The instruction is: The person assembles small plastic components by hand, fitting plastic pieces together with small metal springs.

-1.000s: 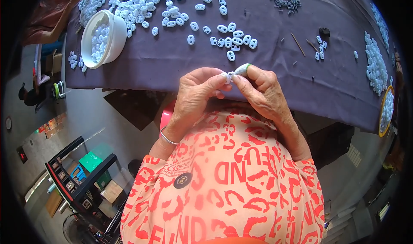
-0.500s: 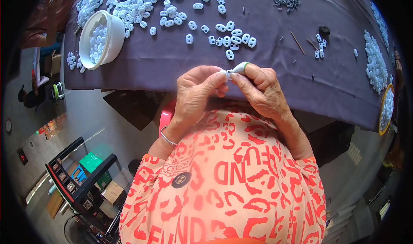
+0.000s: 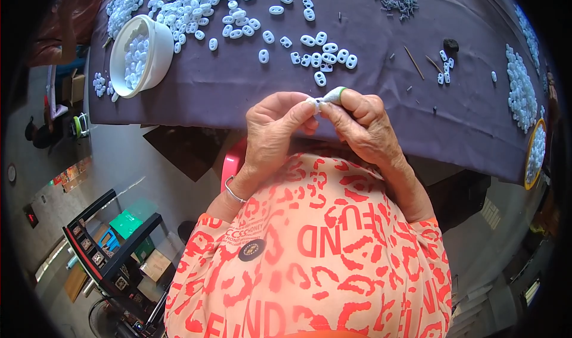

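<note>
At the table's near edge my left hand (image 3: 274, 126) and my right hand (image 3: 366, 126) meet, their thumbs and fingertips pinched on one small white two-holed plastic piece (image 3: 317, 101). Fingers cover most of it. A white finger cover (image 3: 333, 95) with a green rim sits on a finger of my right hand. Just beyond my fingers lies a loose group of similar white oval pieces (image 3: 329, 58), each with two holes. A lone white piece (image 3: 263, 56) rests to the left of that group.
A white tub (image 3: 156, 64) of white parts stands at the left, beside a large heap of two-holed pieces (image 3: 202, 4). Small dark spring-like parts (image 3: 396, 3) lie at the back. Thin brown sticks (image 3: 413, 63) and a dark lump (image 3: 450, 43) are farther right, before more white parts (image 3: 520, 91).
Both hands keep their pinch on the white piece, with only a tiny shift of the fingers. The whole view has moved slightly; the parts on the table lie as before.
</note>
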`<state>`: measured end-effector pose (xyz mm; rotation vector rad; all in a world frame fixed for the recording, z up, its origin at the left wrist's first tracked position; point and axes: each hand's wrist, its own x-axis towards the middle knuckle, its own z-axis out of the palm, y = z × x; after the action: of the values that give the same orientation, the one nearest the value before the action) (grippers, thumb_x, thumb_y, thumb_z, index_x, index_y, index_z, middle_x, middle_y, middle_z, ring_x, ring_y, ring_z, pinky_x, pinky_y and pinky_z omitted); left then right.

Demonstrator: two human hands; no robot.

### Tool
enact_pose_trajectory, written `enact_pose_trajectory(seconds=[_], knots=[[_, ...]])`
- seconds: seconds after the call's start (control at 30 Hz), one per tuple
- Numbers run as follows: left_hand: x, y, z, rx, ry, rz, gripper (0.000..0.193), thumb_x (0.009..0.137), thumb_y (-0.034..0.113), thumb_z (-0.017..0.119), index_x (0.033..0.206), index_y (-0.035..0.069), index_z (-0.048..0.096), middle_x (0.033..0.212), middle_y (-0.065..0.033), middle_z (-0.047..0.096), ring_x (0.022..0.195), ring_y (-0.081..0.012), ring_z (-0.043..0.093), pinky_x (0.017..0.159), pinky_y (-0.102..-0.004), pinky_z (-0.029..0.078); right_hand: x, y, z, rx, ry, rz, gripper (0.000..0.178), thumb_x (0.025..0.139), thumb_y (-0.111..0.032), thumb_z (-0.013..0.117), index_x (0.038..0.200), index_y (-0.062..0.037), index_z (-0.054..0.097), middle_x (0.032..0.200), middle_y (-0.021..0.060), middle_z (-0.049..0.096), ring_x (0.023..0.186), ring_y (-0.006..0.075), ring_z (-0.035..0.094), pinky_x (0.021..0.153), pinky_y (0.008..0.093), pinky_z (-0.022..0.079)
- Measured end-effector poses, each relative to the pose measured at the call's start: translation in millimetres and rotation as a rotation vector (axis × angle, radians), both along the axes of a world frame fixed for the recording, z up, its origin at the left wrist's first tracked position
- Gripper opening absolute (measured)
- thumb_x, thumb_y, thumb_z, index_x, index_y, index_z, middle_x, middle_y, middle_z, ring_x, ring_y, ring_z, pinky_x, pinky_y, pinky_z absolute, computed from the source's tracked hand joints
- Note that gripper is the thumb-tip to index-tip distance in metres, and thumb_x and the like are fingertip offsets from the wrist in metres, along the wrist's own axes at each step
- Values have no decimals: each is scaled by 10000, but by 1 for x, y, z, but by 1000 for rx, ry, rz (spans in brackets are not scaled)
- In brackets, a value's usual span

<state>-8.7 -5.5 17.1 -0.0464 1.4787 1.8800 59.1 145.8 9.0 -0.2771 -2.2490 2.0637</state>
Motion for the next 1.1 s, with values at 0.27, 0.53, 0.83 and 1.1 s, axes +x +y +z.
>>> enact_pose_trajectory(seconds=[0.27,0.53,0.83,1.1], knots=[[-2,-1,-1,-2,41,-8,107,822,64,628,890,-17,609,769,-65,630,608,-96,576,575,-212,483,-5,4,6,-136,-146,89,137,880,-110,552,816,6,587,610,-5,540,464,46,479,417,186,377],[-9,-4,-3,16,-43,-51,152,822,112,638,914,-9,622,817,-84,649,704,-131,624,613,-235,504,-5,6,-6,-18,-133,86,150,890,-122,538,826,6,585,638,-2,558,469,44,485,409,191,380],[-20,11,-4,142,-219,11,137,842,89,594,943,-1,571,899,-90,625,804,-149,618,662,-257,520,-16,1,4,572,166,-48,187,723,-114,651,855,-15,562,738,112,529,575,247,548,506,337,443],[-10,7,-7,-15,-114,-93,116,865,77,546,960,9,544,926,-64,594,832,-132,596,669,-265,534,-10,-3,11,817,167,-36,154,721,-119,615,750,-21,500,684,123,490,603,301,550,517,389,455]])
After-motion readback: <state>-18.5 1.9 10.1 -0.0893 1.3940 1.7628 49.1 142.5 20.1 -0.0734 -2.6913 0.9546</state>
